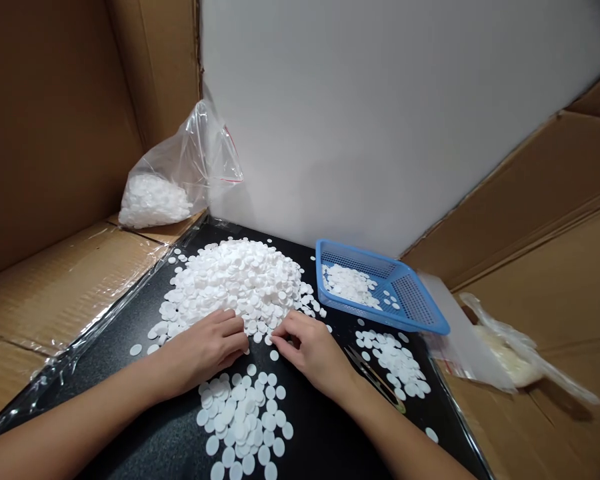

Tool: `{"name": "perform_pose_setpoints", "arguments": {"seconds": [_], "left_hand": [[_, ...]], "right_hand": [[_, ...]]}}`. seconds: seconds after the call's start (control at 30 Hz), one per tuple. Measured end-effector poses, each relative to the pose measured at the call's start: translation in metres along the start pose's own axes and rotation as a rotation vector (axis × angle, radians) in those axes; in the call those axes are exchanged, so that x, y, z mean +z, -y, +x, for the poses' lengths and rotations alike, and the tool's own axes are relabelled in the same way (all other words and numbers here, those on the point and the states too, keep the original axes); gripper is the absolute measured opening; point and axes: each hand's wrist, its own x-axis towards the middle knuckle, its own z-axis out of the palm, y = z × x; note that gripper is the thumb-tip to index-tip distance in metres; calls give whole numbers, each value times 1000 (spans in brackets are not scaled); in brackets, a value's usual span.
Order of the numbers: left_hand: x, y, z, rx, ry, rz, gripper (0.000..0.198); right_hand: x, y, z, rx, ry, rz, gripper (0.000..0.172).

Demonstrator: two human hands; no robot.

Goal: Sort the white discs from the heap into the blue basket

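Observation:
A large heap of small white discs (240, 273) lies on the black tabletop (145, 407). At the heap's front edge, my left hand (207, 350) rests with its fingers curled together; whatever they hold is hidden. My right hand (305, 347) is just to the right, thumb and forefinger pinched on a white disc (269, 339) at the near edge of the heap. A looser spread of white discs (243, 423) lies nearer to me, below both hands. To the right of my right hand is a smaller group of discs (397, 363).
A blue basket (380, 257) with white discs inside stands at the back right. Scissors (377, 380) lie beside my right forearm. Behind left is a clear bag of white pieces (155, 200); another plastic bag (510, 353) lies far right. Cardboard and a pale wall surround the table.

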Motion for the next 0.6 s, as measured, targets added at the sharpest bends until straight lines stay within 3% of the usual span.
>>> {"name": "perform_pose_setpoints", "arguments": {"seconds": [0.2,0.37,0.6], "left_hand": [[0,8,-14,-8,-20,-146,20],[-3,11,-14,-109,-170,-259,29],[1,13,-14,-180,-189,-212,21]], "right_hand": [[-2,8,-5,-82,172,18,12],[-9,5,-1,47,33,27,15],[2,-4,-1,-54,71,-146,13]]}}
